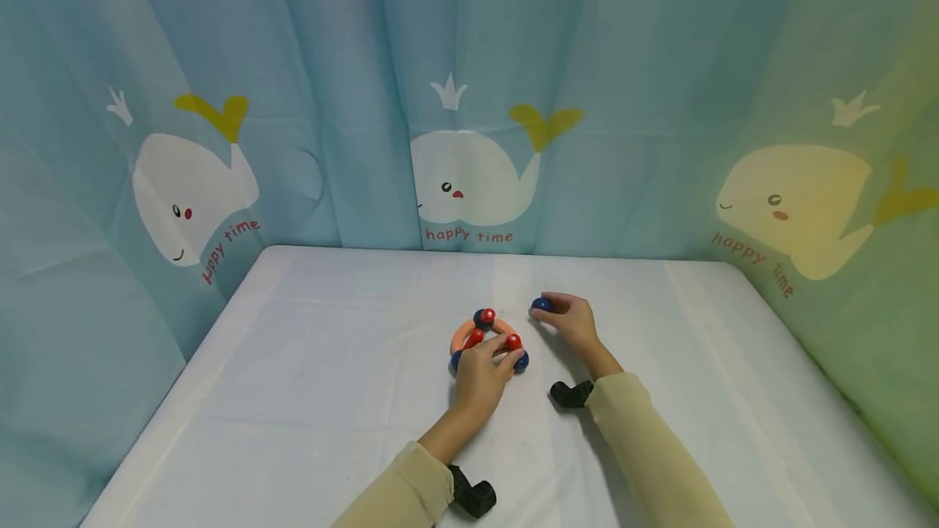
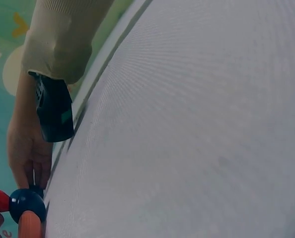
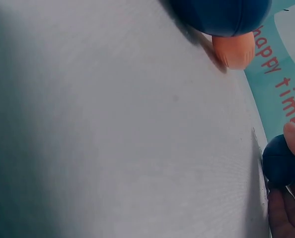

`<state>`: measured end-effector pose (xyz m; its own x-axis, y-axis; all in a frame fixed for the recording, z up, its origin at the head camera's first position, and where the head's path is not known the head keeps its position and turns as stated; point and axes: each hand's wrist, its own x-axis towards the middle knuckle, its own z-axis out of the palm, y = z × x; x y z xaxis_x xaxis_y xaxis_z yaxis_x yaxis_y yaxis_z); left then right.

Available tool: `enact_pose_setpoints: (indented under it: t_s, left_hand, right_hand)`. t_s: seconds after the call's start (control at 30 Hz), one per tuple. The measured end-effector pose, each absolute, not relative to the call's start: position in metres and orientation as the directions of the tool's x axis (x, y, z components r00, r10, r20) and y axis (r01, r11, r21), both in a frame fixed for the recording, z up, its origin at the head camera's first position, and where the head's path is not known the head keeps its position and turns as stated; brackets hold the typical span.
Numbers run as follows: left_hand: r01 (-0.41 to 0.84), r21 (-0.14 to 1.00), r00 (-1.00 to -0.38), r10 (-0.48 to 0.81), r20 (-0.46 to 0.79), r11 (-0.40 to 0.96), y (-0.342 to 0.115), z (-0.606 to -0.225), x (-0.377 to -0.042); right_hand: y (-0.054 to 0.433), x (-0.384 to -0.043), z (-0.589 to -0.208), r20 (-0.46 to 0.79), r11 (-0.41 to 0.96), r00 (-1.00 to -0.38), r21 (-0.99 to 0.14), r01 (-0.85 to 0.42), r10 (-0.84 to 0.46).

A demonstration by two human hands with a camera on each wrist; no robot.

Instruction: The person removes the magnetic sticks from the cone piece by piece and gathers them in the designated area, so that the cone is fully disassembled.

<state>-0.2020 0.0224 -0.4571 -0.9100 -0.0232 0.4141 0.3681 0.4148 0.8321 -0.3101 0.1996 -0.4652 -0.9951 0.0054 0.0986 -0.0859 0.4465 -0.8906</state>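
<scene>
- Blue ball (image 1: 540,305) pinched in the right hand (image 1: 575,324), thumb and fingertips on it, near the ring but apart
- left hand's (image 1: 480,381) got thumb and fingers around a red rod (image 1: 514,342)
- said rod's on an orange ring (image 1: 458,338) with other blue balls (image 1: 480,319), sitting mid-table
- white tabletop (image 1: 330,357), whale curtain (image 1: 352,88) behind

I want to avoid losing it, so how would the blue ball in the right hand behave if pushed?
The blue ball would probably roll, being round. It may be slightly slippery, as its surface looks smooth. It seems stiff, looking undented in the right hand.
</scene>
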Motion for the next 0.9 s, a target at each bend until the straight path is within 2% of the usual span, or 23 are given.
enact_pose_setpoints:
  t_s: [0.2, 0.47, 0.53, 0.77, 0.9]
  left_hand:
    - [0.371, 0.835, -0.909, -0.026, 0.416, 0.406, 0.022, -0.458, -0.201]
    - [0.394, 0.781, -0.887, -0.023, 0.462, 0.484, 0.006, -0.456, -0.196]
    - [0.409, 0.795, -0.888, -0.006, 0.460, 0.447, -0.002, -0.456, -0.193]
    - [0.432, 0.891, -0.902, 0.060, 0.428, 0.138, -0.035, -0.450, -0.180]
    - [0.466, 0.881, -0.885, 0.038, 0.464, 0.083, -0.051, -0.444, -0.175]
  right_hand:
    - [0.200, -0.308, -0.463, 0.094, 0.442, -0.996, -0.893, -0.081, 0.008]
    - [0.202, -0.304, -0.463, 0.087, 0.428, -0.996, -0.900, -0.082, -0.007]
    - [0.202, -0.301, -0.463, 0.085, 0.420, -0.996, -0.904, -0.077, 0.001]
    - [0.204, -0.292, -0.459, 0.130, 0.401, -0.991, -0.909, -0.111, 0.021]
    - [0.200, -0.280, -0.453, 0.179, 0.378, -0.984, -0.911, -0.162, 0.009]
